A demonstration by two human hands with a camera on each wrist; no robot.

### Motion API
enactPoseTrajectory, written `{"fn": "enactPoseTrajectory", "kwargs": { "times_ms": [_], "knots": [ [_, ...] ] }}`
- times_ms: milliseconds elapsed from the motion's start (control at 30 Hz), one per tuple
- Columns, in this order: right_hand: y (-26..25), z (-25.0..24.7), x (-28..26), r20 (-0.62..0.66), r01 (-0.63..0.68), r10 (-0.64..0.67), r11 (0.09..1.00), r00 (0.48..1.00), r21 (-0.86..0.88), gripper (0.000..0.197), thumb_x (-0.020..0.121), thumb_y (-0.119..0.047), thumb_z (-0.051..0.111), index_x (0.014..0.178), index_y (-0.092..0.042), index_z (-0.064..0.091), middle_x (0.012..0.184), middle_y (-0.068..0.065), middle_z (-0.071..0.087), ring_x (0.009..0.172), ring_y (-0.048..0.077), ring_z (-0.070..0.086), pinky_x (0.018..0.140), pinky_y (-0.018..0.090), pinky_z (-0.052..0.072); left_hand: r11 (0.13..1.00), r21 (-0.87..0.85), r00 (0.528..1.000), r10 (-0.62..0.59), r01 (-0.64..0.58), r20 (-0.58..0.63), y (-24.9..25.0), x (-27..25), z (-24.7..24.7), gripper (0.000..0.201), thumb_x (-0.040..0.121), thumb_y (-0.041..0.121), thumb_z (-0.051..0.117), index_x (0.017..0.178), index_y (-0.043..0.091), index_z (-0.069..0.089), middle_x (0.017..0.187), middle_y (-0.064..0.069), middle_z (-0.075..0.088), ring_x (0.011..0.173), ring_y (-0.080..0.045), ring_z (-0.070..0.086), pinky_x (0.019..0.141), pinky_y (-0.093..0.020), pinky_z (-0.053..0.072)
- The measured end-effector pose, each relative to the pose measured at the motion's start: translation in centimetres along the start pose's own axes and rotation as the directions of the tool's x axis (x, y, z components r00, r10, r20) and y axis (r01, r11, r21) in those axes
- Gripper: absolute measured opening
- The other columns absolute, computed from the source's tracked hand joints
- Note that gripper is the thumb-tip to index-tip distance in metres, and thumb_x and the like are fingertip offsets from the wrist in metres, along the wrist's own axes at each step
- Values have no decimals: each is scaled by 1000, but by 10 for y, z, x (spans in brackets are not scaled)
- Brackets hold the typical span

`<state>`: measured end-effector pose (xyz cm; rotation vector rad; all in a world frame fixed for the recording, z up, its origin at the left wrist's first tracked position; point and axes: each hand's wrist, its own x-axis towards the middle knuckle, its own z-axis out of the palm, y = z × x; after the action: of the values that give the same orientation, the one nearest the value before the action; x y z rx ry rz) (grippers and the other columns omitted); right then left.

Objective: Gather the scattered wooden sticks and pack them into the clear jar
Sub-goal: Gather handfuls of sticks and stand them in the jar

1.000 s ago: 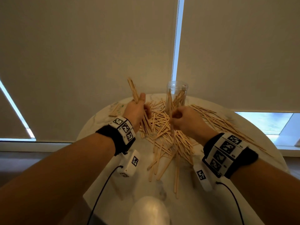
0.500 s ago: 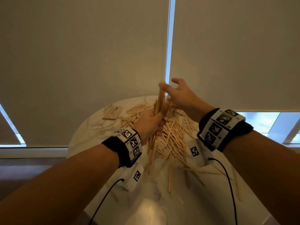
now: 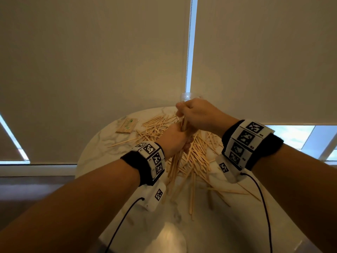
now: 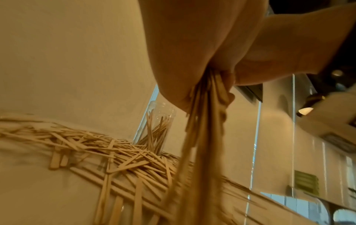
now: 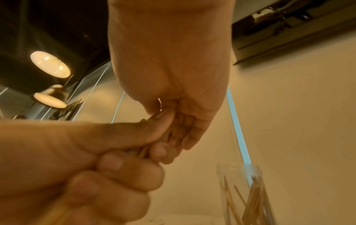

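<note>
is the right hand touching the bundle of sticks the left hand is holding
Touching. The right wrist view shows the right hand curling its fingers round the top of the bundle of thin wooden sticks.

Clear jar (image 3: 185, 97) mostly hidden behind right hand (image 3: 197, 114), only rim shows. Bundle of sticks (image 4: 194, 152) motion-blurred in left wrist view, lower ends cut off by frame.

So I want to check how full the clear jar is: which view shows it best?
Left wrist: the clear jar stands unobstructed, sticks inside. Right wrist shows it blurred at the frame edge; in the head view only its rim clears the right hand.
</note>
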<state>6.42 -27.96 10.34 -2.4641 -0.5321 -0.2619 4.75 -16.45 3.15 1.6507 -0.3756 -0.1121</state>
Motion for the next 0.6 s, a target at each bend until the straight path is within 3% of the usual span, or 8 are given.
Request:
{"fn": "enactPoseTrajectory", "kwargs": {
  "times_ms": [100,167,267,333,367,467,533,600],
  "knots": [
    [1,5,-6,-64,-28,50,951,997,308,57,100,-55,41,144,-18,40,121,-7,53,107,11,54,74,21,44,999,-42,992,17,-23,-125,1,7,-10,25,102,30,53,86,11,54,60,3,47,51,-13,41,52,-27,41],
    [8,9,-12,-20,-100,120,898,993,429,74,92,-62,51,149,-20,29,128,0,55,111,15,57,86,31,53,994,-98,974,29,-52,-224,2,12,-20,34,97,46,56,90,13,56,59,8,50,52,-11,43,53,-26,44],
    [21,24,-27,349,-327,203,879,915,347,94,74,-61,75,147,-25,28,129,9,57,105,23,66,91,44,56,967,-235,932,6,-98,-363,5,18,-31,25,101,33,55,85,15,49,56,7,45,49,-10,41,48,-25,41],
    [21,37,-38,562,-458,222,828,797,323,73,76,-38,83,132,-19,40,114,12,65,93,22,70,87,43,59,940,-317,917,-13,-125,-399,5,20,-29,22,104,25,51,87,13,45,58,3,41,47,-10,39,47,-25,41],
    [20,45,-42,602,-479,191,800,775,363,55,79,-25,81,120,-11,47,105,14,67,85,22,70,84,41,60,932,-340,916,-23,-125,-402,3,20,-26,23,104,25,50,86,12,44,60,2,41,47,-10,40,47,-26,42],
    [16,60,-44,512,-391,109,782,852,485,17,83,-8,71,87,-7,55,70,8,53,56,17,50,55,30,49,936,-344,921,-67,-75,-384,-5,18,-17,33,104,31,50,76,13,49,60,0,47,50,-13,45,52,-29,44],
    [13,64,-41,432,-355,125,787,893,505,15,82,-10,67,88,-11,53,67,6,48,52,14,41,49,29,37,947,-321,917,-98,-34,-387,-8,16,-17,35,102,36,52,79,11,57,66,-2,59,56,-18,54,58,-33,48],
    [11,63,-40,325,-276,134,854,936,442,18,87,-19,62,101,-15,52,77,7,56,52,13,45,45,28,38,955,-296,919,-137,23,-370,-7,14,-17,38,102,39,51,89,6,65,81,-9,71,65,-21,65,63,-34,53]
  ]
}}
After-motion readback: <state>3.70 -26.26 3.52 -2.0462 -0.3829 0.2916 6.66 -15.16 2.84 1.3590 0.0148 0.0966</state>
